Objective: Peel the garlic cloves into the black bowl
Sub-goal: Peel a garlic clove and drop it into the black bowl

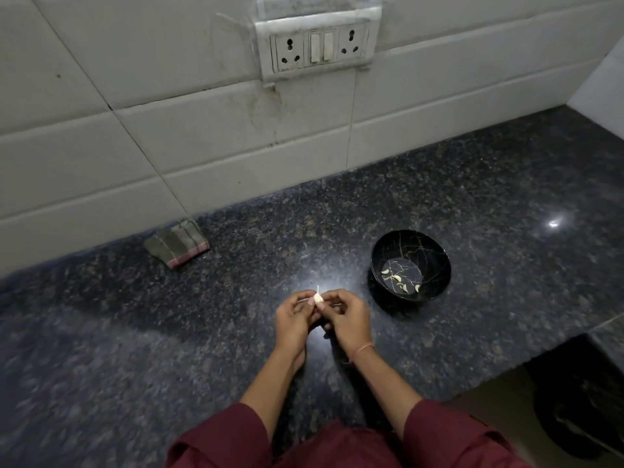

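At frame centre, the left hand (293,320) and right hand (347,317) both pinch a small white garlic clove (318,298) with curled fingers. To the right on the dark speckled granite tabletop (135,332) sits the round black bowl (411,265), holding peeled cloves (398,280).

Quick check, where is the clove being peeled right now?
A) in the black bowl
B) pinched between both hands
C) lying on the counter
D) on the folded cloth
B: the left hand and right hand both pinch the garlic clove, left of the black bowl.
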